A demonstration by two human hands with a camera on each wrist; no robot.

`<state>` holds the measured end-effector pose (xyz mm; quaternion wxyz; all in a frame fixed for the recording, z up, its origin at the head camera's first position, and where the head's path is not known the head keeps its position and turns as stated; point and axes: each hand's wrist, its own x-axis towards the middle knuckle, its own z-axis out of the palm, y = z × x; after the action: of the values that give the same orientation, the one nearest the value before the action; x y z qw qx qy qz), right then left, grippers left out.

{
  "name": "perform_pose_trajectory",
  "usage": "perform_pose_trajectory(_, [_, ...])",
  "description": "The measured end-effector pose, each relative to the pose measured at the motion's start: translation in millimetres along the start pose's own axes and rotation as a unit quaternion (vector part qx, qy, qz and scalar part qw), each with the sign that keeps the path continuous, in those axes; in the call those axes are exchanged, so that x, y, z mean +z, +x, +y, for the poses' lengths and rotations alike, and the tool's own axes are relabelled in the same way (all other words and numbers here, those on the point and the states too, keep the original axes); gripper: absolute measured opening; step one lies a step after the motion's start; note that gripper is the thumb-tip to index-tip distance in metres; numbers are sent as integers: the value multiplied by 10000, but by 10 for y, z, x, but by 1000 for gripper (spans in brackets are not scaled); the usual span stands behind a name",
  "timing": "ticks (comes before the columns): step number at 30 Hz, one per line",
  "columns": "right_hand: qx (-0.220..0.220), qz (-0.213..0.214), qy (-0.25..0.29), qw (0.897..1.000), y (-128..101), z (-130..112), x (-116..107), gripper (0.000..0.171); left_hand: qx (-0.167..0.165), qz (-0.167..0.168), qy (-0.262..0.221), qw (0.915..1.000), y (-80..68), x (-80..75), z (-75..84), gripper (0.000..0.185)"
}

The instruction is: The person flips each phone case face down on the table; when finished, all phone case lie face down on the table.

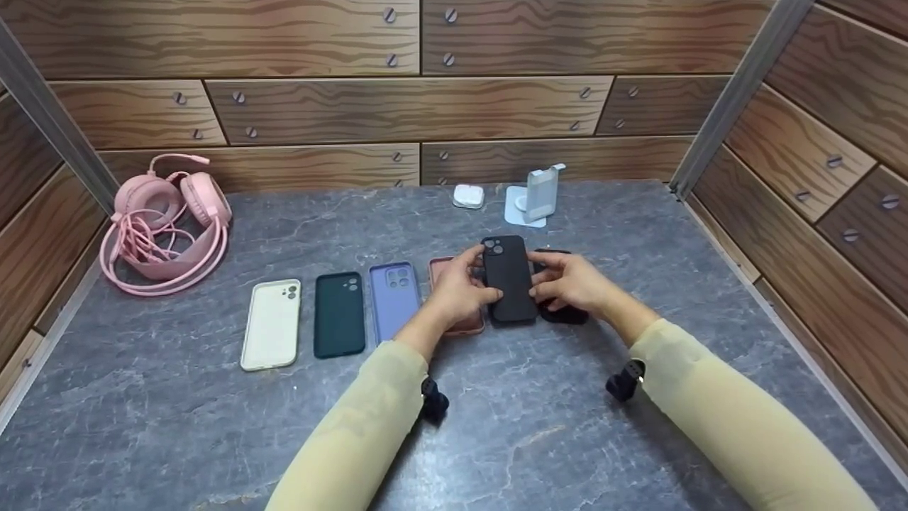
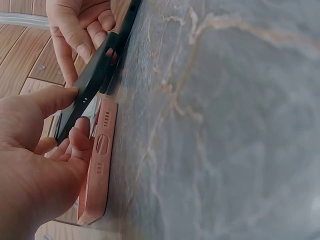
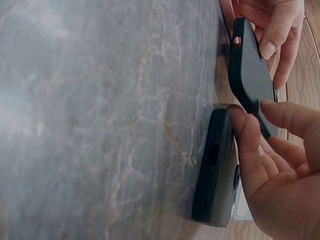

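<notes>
Both hands hold a black phone case [image 1: 508,280] a little above the grey marble table [image 1: 213,426], camera cutout at its far end. My left hand [image 1: 477,284] pinches its left edge, thumb on top. My right hand [image 1: 545,282] pinches the right edge. In the left wrist view the black case [image 2: 92,82] is tilted over a pink case [image 2: 100,165] lying on the table under my left hand [image 2: 70,130]. In the right wrist view my right hand [image 3: 250,115] grips the case [image 3: 252,75] above a second black case [image 3: 215,170] lying flat.
A white case [image 1: 272,325], a dark green case [image 1: 339,314] and a purple case [image 1: 394,298] lie in a row to the left. Pink headphones [image 1: 167,223] sit at the back left. A white earbud box [image 1: 468,196] and a phone stand [image 1: 539,193] stand at the back. Wood-pattern walls enclose the table.
</notes>
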<state>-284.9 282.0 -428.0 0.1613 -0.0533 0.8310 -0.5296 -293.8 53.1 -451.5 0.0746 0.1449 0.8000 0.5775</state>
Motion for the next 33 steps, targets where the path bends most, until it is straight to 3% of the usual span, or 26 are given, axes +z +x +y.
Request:
perform_pose_trajectory(8, [-49,324,-485,9983,24,24,-6,73,-67,8,284,9996,22,26,-10,85])
perform_pose_trajectory(20, [-186,215,-327,9991,40,29,15,71,-132,20,803,9967,3,36,-10,85])
perform_pose_trajectory(33, [-464,349,-635,9963,104,160,12,66,-193,-119,909,9956,11,25,-57,78])
